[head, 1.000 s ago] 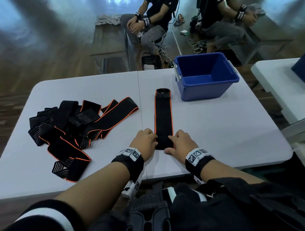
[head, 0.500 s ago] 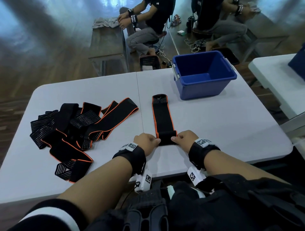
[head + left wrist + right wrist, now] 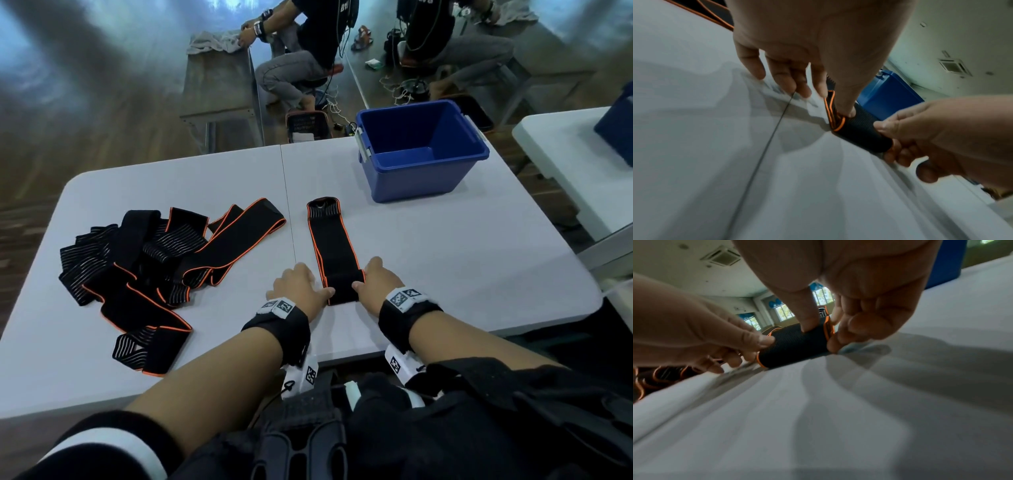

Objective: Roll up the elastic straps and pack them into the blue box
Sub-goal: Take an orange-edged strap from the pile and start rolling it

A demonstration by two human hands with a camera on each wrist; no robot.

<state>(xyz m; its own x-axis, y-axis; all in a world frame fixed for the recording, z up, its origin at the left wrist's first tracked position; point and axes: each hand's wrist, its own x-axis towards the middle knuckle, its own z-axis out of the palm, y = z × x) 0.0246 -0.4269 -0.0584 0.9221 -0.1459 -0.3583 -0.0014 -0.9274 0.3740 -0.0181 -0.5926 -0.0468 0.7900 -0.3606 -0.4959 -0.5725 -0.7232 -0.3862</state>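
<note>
A black elastic strap (image 3: 329, 240) with orange edges lies lengthwise on the white table (image 3: 462, 260), its near end wound into a short roll (image 3: 342, 288). My left hand (image 3: 320, 291) grips the roll's left end and my right hand (image 3: 360, 281) grips its right end. In the left wrist view the left thumb (image 3: 846, 110) presses on top of the roll (image 3: 861, 134). In the right wrist view the right thumb (image 3: 809, 324) sits on the roll (image 3: 795, 345), with fingers curled at its end. The blue box (image 3: 421, 178) stands open at the far right.
A loose pile of several more black and orange straps (image 3: 144, 270) covers the table's left side. Behind the table two people sit by benches. A second white table (image 3: 565, 164) stands to the right, close to my table's edge.
The strap's near end has been wound into a roll that travelled away from me. The flat part is shorter, and both hands have moved forward with the roll.
</note>
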